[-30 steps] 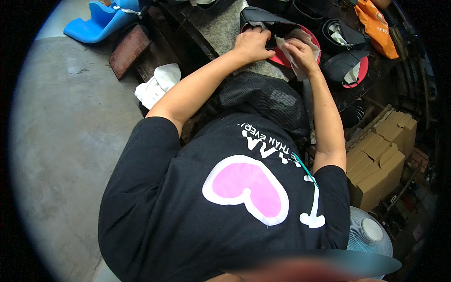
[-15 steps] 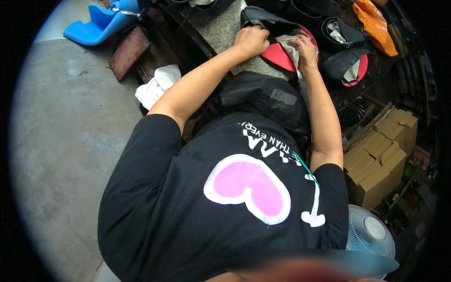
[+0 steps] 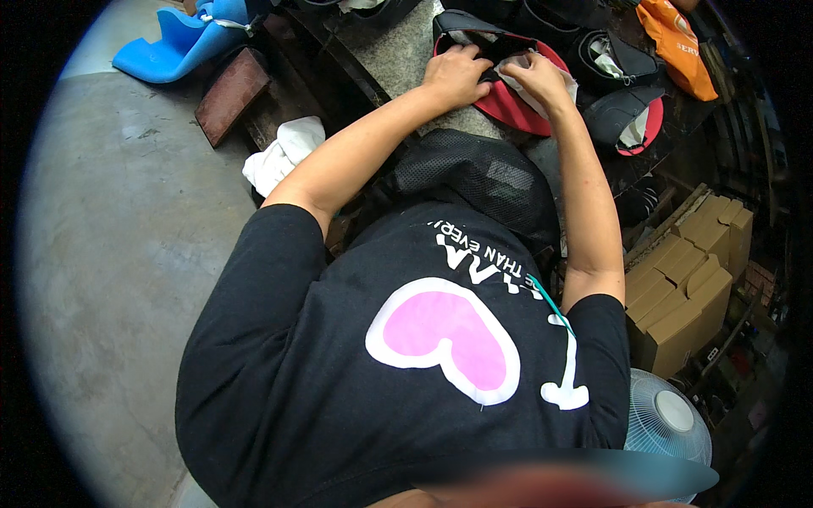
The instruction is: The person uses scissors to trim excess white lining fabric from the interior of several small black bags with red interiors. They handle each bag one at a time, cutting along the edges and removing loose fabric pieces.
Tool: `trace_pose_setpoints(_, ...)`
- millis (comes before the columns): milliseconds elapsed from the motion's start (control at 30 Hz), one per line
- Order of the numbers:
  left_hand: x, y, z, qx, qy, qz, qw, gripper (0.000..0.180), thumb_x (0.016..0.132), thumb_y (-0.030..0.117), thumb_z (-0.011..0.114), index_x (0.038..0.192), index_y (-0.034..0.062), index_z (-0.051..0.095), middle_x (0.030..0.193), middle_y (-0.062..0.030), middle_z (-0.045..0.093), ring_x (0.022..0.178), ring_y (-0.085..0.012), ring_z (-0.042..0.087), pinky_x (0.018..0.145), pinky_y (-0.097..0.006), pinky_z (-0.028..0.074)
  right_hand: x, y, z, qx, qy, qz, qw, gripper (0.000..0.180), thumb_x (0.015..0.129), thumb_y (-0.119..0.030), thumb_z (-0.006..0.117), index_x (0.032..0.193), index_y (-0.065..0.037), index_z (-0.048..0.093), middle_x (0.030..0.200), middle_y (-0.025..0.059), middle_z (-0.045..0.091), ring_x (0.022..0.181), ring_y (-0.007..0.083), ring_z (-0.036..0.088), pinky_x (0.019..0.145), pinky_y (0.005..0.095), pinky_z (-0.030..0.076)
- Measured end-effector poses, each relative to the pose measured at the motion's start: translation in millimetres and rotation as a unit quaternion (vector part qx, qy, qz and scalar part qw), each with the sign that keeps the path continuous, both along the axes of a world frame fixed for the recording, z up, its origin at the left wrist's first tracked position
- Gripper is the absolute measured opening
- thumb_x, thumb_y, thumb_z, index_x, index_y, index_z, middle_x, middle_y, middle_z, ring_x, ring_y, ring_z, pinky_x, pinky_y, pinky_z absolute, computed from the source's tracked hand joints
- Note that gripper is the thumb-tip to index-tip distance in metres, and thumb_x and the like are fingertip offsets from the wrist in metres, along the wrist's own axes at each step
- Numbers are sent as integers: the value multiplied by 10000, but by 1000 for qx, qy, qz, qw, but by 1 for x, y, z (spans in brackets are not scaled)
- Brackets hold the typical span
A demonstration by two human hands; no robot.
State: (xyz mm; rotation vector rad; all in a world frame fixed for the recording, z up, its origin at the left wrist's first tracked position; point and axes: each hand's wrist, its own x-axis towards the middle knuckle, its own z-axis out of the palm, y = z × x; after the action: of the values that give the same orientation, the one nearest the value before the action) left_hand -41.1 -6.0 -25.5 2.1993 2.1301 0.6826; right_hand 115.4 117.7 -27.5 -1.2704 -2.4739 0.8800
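A black cap (image 3: 513, 112) with a red brim lies upturned on the stone slab at the top of the view, its opening facing me. My left hand (image 3: 456, 78) grips its near left edge, fingers bent over into the opening and thumb towards the brim. Over the right part of the cap, my right hand (image 3: 539, 79) pinches a thin white sheet (image 3: 511, 65), paper or cloth. That sheet lies partly inside the cap and partly over the brim. My fingertips inside the cap are partly hidden.
More black caps stand right of my hands, one with a red brim (image 3: 653, 124) and white stuffing. An orange bag (image 3: 677, 49) lies beyond them. A black mesh bag (image 3: 483, 173) rests before my body; a white cloth (image 3: 288, 152), cardboard boxes (image 3: 677, 296) and a fan (image 3: 669, 423) are around me.
My right hand has shifted left and up, over the cap's opening. The white sheet, which hung past the brim, now lies more within the cap. My left hand's fingers have loosened from a tight curl.
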Motion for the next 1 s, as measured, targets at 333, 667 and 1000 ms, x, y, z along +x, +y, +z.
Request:
trace_pose_setpoints(333,-4,3,6,-83,-37,-9,996,451,684,462,781,970,127,686,1031,-61,627,1055,-296,558,873,-464,468,11,-17,-13,-300,260,-96,913,280,885,-115,647,1101,62,614,994,87,685,896,169,645,794,271,494)
trace_pose_setpoints(667,1,-4,11,3,-25,-23,999,405,682,469,777,886,132,683,940,-63,643,993,-295,571,852,-441,443,18,-25,-23,-386,415,-139,812,175,885,-55,644,1043,21,649,934,67,684,833,115,642,748,224,516)
trace_pose_setpoints(1000,9,-7,29,-240,-11,-14,971,474,768,529,680,1024,132,639,926,-138,699,921,-352,656,803,-526,469,25,-27,-6,-248,205,0,947,254,888,-197,611,1071,-27,655,1045,57,681,1005,138,618,861,288,475)
